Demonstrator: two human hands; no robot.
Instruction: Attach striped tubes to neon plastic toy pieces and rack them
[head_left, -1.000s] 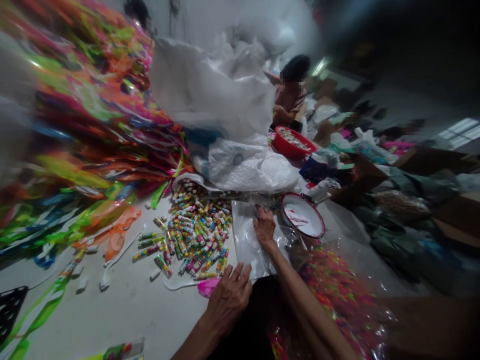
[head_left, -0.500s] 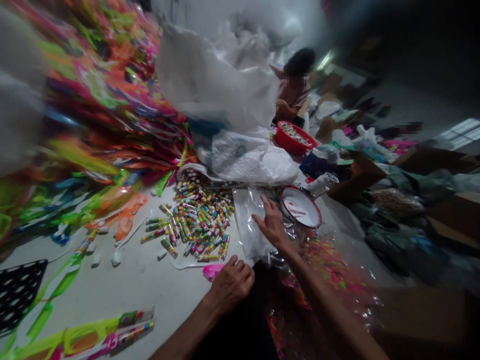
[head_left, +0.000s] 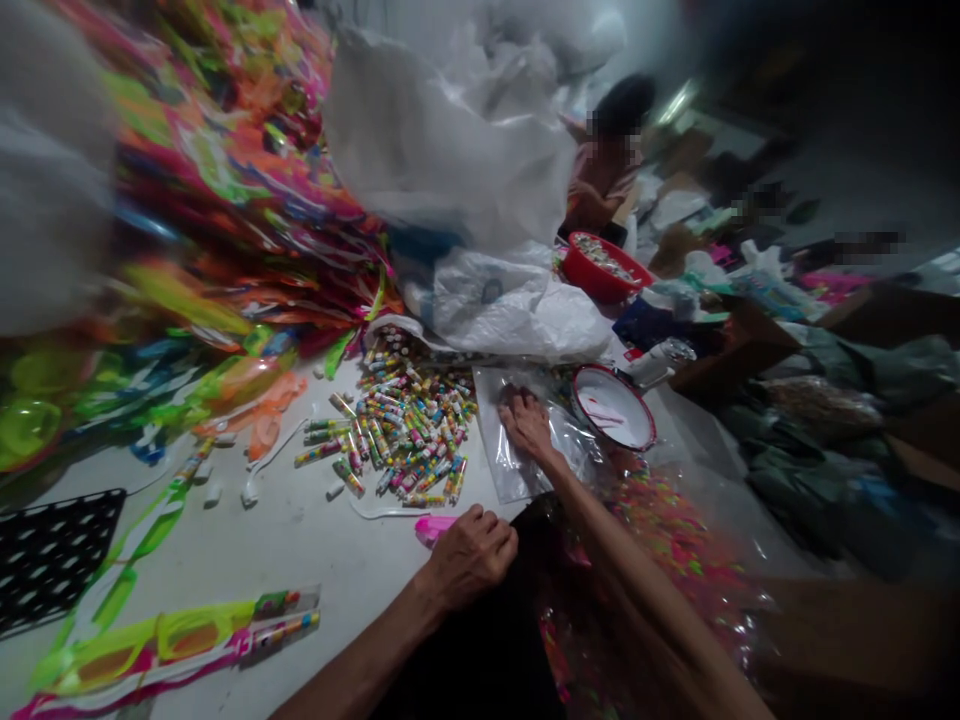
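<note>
My left hand (head_left: pixel 474 556) is closed at the table's near edge. A bright pink plastic piece (head_left: pixel 433 529) sticks out from under its fingers; the rest of it is hidden, so its exact kind does not show. Farther forward, my right hand (head_left: pixel 527 424) lies on flat clear plastic bags (head_left: pixel 497 462), its fingers apart and slightly bent. Left of the bags spreads a heap of small tubes with colourful wrappers (head_left: pixel 412 430), spilling from a white sack (head_left: pixel 517 310). A white bowl with a red rim (head_left: pixel 616 410) stands just right of the bags.
Colourful plastic glasses (head_left: pixel 172 640) lie at the front left near a black perforated tray (head_left: pixel 60 555). A tall tangled pile of bright plastic pieces (head_left: pixel 247 190) rises behind. At the back, a person (head_left: pixel 604 180) sits near a red basin (head_left: pixel 604 268). Cardboard boxes (head_left: pixel 739 350) stand on the right.
My right hand has come down and left onto the plastic bags, its fingers now resting on them. My left hand keeps its place by the pink piece. The whole view has shifted slightly.
</note>
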